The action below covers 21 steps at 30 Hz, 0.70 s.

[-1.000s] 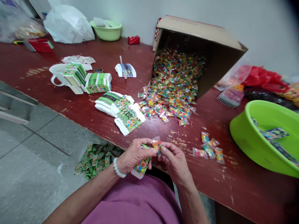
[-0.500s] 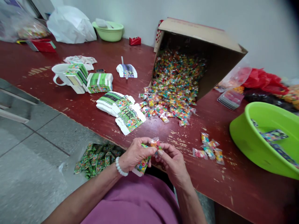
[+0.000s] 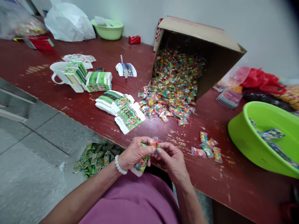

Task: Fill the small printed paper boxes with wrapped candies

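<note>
The person's purple top (image 3: pixel 133 203) is nearest, with both forearms reaching past it toward the counter's edge. The left hand (image 3: pixel 134 155), wearing a pale bead bracelet (image 3: pixel 120 165), holds a printed green carton (image 3: pixel 140 165) that slants downward beneath the thumb. The right hand (image 3: pixel 175 161) has its fingers (image 3: pixel 167 145) closed in a narrow pinch on a clear candy packet (image 3: pixel 154 142), which sits between the two hands at the carton's upper end; the left thumb is beside it. Below, to the left, lies a pile of green packets (image 3: pixel 93 160).

On the worn red counter (image 3: pixel 233 189), five candy packets (image 3: pixel 207 150) lie together at the right, near a bright green tub (image 3: pixel 243 143). Farther in, flat printed cartons (image 3: pixel 108 102) lie fanned out. Beyond them, a cardboard box (image 3: pixel 205 25) on its side spills a heap of candy packets (image 3: pixel 171 91). To the left, bundled cartons (image 3: pixel 99 81) stand close to a white mug (image 3: pixel 58 70). Against the wall are a red tape dispenser (image 3: pixel 135 39), a pale green basin (image 3: pixel 109 31) and a white bag (image 3: pixel 70 23).
</note>
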Tool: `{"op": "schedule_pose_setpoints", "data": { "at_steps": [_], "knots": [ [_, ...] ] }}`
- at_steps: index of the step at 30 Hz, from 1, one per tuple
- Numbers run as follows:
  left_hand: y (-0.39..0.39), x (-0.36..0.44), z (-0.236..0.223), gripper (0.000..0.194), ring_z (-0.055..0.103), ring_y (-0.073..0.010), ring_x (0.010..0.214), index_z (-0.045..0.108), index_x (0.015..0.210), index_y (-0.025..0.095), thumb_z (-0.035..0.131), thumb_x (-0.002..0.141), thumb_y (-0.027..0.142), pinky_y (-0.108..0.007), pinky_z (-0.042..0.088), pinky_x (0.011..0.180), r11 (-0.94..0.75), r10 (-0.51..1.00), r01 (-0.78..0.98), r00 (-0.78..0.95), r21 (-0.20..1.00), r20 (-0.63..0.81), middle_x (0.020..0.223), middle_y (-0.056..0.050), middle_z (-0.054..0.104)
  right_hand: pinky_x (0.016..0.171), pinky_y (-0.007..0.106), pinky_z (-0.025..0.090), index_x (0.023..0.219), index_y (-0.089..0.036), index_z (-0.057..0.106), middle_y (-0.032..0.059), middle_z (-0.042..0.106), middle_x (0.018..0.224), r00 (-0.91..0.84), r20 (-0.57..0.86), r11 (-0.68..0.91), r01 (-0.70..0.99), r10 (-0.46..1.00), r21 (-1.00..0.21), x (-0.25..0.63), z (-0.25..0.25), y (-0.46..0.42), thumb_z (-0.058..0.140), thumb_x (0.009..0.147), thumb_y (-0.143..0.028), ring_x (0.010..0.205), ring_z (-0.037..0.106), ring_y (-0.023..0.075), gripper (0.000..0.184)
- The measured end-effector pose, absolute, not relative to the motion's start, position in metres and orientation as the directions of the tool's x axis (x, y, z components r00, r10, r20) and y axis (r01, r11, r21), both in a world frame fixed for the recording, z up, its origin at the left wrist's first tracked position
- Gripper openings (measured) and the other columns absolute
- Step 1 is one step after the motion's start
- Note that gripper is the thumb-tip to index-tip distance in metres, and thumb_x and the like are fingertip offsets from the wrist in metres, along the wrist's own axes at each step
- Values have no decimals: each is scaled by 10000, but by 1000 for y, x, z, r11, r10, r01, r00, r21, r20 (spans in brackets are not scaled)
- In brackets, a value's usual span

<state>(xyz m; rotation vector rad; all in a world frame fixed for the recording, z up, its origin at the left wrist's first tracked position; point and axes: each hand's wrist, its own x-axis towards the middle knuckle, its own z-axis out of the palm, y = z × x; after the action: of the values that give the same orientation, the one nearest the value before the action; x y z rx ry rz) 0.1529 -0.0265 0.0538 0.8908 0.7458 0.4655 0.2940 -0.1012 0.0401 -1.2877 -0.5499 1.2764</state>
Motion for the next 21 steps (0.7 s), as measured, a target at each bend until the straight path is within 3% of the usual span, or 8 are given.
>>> {"op": "schedule_pose_setpoints", "data": {
  "at_steps": [21],
  "knots": [
    [-24, 154, 46, 230, 622, -110, 420, 676, 856, 108, 750, 730, 286, -185, 447, 405, 656, 541, 6, 694, 755, -475, 729, -33, 683, 564, 216, 485, 780, -169, 694, -7, 687, 612, 322, -336, -166, -455, 885, -875, 297, 31, -102, 845, 702, -352, 546, 594, 102, 250]
  ]
}}
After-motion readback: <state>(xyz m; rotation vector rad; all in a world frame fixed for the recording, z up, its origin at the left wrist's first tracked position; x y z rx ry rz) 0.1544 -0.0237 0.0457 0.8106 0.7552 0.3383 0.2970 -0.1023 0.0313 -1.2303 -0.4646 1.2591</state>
